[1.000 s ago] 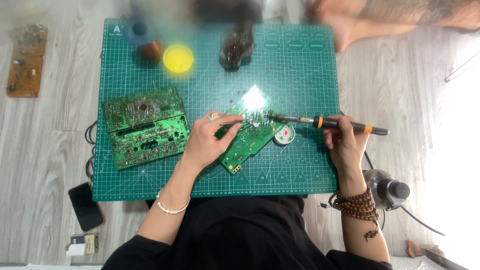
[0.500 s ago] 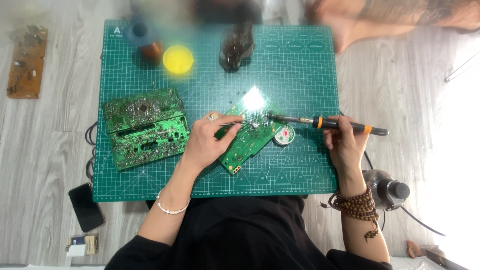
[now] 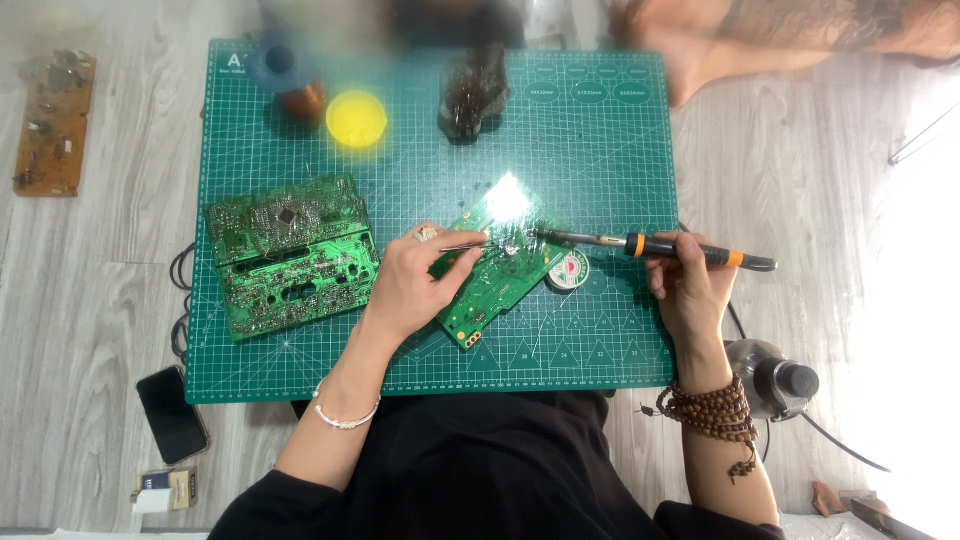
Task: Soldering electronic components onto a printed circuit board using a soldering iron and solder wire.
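Your left hand (image 3: pixel 415 285) lies on the small green circuit board (image 3: pixel 490 285), which sits tilted near the middle of the green cutting mat (image 3: pixel 600 150). Its fingers are pinched closed on slim tweezers (image 3: pixel 465 243), whose tips point at a spot under the bright glare on the board. Your right hand (image 3: pixel 690 290) is wrapped shut around the soldering iron (image 3: pixel 650 245) at its orange-ringed grip, and the iron's tip meets the board at that same spot.

This reads as the heat-and-lift stage of working one joint: iron on the pad, tweezers ready at the part. The glare hides the joint, so I cannot tell whether the tweezers actually grip a component or only touch it.

The next move calls for a steady iron and a light tweezer pull only once the solder flows, with your left palm keeping the board from sliding. Mind the round solder tin (image 3: pixel 568 270) just beside the board's right edge, under the iron's shaft. The larger green board (image 3: pixel 290 255) lies to the left, apart from your work.
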